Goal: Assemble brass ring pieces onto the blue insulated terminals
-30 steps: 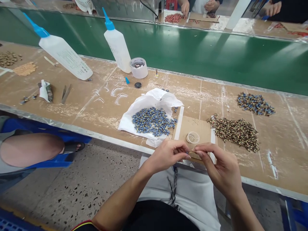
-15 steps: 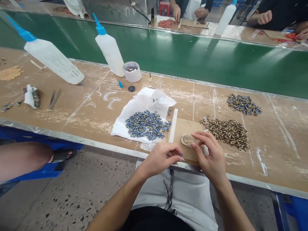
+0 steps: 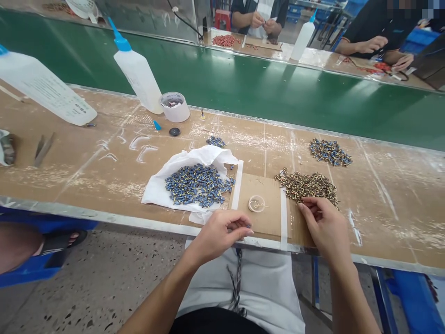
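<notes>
My left hand (image 3: 222,232) hovers at the table's front edge, thumb and fingers pinched on a tiny bluish piece that is mostly hidden. My right hand (image 3: 327,227) is at the near edge of a pile of small brown-and-gold pieces (image 3: 313,186); its thumb and forefinger are close together, and anything between them is hidden. Between the hands, a small round clear dish (image 3: 256,210) with a thin stick across it rests on a cardboard pad (image 3: 271,225). Blue-and-yellow small pieces (image 3: 198,184) lie heaped on a white sheet (image 3: 155,190) left of the pad.
Behind lie a smaller blue heap (image 3: 216,141) and a mixed blue-gold heap (image 3: 330,151). Two white bottles (image 3: 139,79) with blue nozzles, a tape roll (image 3: 175,110), a black cap (image 3: 174,132) and tweezers (image 3: 44,149) are leftward. People work beyond the green belt (image 3: 243,93).
My right hand has left the stick at the dish and moved right to the brown-and-gold pile. The stick now rests in the dish. My left hand keeps its pinch. The view has shifted right.
</notes>
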`<state>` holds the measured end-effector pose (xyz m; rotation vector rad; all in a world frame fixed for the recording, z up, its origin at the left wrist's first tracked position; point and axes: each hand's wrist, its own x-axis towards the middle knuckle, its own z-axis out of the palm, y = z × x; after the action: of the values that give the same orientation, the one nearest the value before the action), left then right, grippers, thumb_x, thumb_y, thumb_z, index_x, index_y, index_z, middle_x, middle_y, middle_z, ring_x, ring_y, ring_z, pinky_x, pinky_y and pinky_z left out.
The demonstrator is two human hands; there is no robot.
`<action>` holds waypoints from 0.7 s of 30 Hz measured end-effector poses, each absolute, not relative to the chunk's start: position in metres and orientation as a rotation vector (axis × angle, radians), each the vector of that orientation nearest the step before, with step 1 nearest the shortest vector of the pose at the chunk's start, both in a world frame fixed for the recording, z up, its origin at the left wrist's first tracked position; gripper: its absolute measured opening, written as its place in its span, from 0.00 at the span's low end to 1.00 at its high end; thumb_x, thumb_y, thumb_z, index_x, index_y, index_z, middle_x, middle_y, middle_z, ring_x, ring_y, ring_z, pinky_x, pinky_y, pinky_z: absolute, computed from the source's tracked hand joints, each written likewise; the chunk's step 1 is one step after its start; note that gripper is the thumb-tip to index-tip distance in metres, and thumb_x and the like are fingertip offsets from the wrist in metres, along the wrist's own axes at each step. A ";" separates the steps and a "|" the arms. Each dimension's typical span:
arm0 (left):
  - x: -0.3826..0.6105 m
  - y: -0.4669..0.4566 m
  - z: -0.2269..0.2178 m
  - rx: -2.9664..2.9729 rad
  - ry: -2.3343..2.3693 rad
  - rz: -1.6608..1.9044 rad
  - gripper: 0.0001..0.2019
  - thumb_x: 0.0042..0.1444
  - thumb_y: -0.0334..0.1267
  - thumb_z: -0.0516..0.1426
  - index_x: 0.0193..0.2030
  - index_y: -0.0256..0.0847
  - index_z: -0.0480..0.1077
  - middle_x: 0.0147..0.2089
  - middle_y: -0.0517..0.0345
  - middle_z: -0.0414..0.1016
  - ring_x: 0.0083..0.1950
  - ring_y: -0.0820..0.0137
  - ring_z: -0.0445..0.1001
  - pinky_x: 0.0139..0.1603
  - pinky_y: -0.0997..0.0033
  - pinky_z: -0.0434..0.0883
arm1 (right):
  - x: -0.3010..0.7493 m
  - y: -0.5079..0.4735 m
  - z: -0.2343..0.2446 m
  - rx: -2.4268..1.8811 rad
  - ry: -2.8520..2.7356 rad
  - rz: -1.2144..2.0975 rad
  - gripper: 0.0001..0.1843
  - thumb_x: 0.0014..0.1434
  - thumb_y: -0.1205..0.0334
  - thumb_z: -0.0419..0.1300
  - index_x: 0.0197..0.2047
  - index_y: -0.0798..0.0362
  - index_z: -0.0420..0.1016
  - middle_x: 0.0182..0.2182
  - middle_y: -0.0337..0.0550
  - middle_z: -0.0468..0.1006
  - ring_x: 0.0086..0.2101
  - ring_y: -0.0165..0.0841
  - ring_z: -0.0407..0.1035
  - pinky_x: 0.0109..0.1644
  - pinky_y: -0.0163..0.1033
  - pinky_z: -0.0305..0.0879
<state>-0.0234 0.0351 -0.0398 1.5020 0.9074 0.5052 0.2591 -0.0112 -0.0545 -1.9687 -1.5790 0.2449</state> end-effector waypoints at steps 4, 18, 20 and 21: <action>-0.024 0.034 -0.040 1.518 0.907 0.502 0.06 0.57 0.37 0.60 0.37 0.36 0.75 0.33 0.56 0.76 0.32 0.73 0.72 0.32 0.79 0.69 | 0.255 -0.007 -0.051 -1.949 -1.700 0.225 0.13 0.65 0.53 0.55 0.43 0.49 0.78 0.38 0.43 0.75 0.32 0.34 0.71 0.37 0.41 0.65; -0.024 0.033 -0.040 1.515 0.902 0.518 0.06 0.58 0.37 0.61 0.36 0.36 0.74 0.33 0.57 0.76 0.33 0.73 0.72 0.33 0.78 0.69 | 0.269 -0.034 -0.049 -1.845 -1.808 0.457 0.16 0.64 0.55 0.58 0.53 0.51 0.72 0.36 0.44 0.76 0.33 0.35 0.71 0.38 0.40 0.69; -0.024 0.033 -0.041 1.522 0.902 0.515 0.06 0.58 0.37 0.61 0.36 0.36 0.74 0.33 0.57 0.76 0.33 0.73 0.73 0.34 0.78 0.69 | 0.270 -0.034 -0.049 -1.838 -1.833 0.479 0.14 0.65 0.55 0.56 0.51 0.50 0.73 0.37 0.44 0.75 0.33 0.35 0.71 0.38 0.40 0.69; -0.024 0.033 -0.041 1.527 0.901 0.515 0.06 0.58 0.37 0.61 0.36 0.36 0.74 0.34 0.57 0.76 0.34 0.73 0.73 0.34 0.78 0.69 | 0.271 -0.033 -0.049 -1.840 -1.856 0.475 0.13 0.66 0.56 0.55 0.49 0.50 0.74 0.38 0.44 0.75 0.34 0.35 0.71 0.38 0.40 0.68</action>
<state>-0.0242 0.0330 -0.0411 1.5267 0.9008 0.5153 0.2708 -0.0334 -0.0488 -1.8402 -1.8559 0.4751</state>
